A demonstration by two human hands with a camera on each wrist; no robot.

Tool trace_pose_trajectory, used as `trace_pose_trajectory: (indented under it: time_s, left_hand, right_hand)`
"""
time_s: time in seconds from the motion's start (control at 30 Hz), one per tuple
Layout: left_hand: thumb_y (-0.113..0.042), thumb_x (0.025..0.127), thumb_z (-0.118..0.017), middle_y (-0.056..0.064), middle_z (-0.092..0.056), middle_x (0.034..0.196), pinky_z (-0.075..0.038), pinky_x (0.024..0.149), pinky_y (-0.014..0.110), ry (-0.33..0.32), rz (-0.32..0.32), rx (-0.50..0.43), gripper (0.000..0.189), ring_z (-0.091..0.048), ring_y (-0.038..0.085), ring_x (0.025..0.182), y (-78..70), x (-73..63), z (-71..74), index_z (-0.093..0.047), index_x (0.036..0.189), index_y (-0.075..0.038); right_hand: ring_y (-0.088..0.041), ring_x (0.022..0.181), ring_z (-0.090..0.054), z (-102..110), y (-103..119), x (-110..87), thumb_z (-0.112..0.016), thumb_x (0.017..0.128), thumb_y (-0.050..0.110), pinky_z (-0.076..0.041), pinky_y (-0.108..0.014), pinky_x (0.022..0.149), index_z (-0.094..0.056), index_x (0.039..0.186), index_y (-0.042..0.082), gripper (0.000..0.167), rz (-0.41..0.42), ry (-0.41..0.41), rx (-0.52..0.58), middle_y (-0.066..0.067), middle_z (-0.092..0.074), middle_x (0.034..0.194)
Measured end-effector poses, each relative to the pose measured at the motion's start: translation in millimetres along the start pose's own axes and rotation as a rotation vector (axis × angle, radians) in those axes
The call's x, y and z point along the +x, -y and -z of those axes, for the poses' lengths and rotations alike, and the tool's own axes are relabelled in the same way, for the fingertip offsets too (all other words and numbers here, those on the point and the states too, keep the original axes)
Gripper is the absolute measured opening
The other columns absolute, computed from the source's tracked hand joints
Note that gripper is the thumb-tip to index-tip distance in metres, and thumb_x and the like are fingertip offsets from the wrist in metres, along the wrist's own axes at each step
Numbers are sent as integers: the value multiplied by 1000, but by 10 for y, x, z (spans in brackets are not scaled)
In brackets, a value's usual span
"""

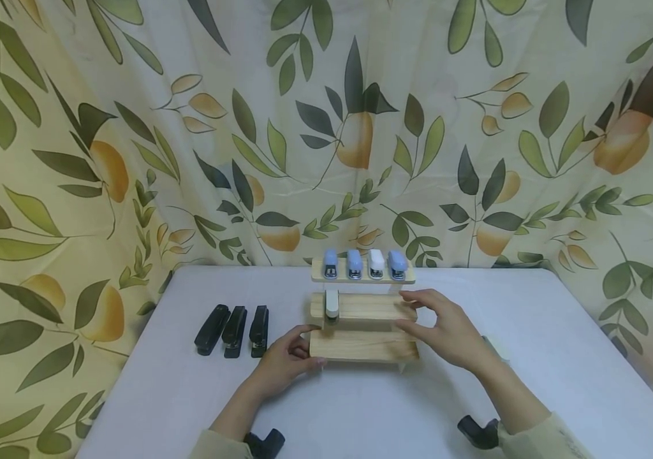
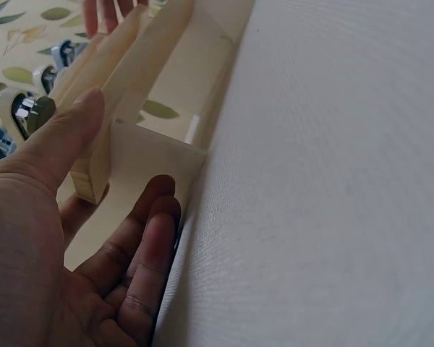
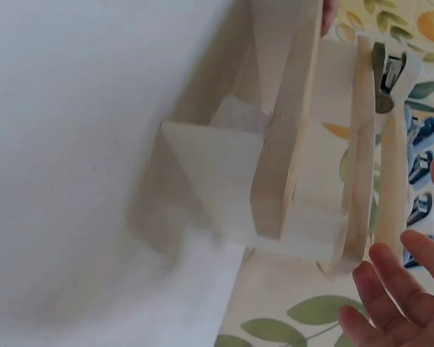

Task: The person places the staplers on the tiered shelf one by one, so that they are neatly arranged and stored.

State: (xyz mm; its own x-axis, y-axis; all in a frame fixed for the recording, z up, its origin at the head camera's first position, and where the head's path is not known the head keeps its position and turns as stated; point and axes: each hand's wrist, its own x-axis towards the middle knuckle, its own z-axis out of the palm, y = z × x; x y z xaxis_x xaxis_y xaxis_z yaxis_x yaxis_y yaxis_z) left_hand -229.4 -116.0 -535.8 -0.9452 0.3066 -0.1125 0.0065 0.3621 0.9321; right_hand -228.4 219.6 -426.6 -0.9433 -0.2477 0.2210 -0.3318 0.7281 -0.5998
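Wooden rack (image 1: 369,307) on the white table (image 1: 361,414): what's it like?

Flat, pale-grained boards (image 1: 361,344) step upward on translucent supports (image 2: 145,152); small, rounded staplers (image 1: 354,264) stand on the upper two.

And the fingers?

The left hand (image 1: 289,360) pinches the lowest tier's left end between thumb and index. The right hand (image 1: 447,325) is spread wide at the opposite end; whether its fingertips touch wood, I can't tell.

A hand could pass over the counter (image 1: 372,408) in front of the wooden rack (image 1: 361,346), or onto its bottom tier. Three black staplers (image 1: 234,331) obstruct the rack's left; left hand (image 1: 285,362) and right hand (image 1: 447,326) crowd its ends; four small staplers (image 1: 354,262) block its top tier.
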Motion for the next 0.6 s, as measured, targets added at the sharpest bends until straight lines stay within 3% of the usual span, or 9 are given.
trace_pose_trajectory:
  time_s: [0.6]
  left_hand:
    - [-46,85,-84,-4,-69,103,-51,83,31,4,-4,9,66,-62,16,95,-1,5,20,-55,143,-35]
  right_hand:
    - [-38,126,-60,219,-247,-167,-75,93,48,-48,-67,98,-57,145,12,66,-85,28,-87,-14,-61,142]
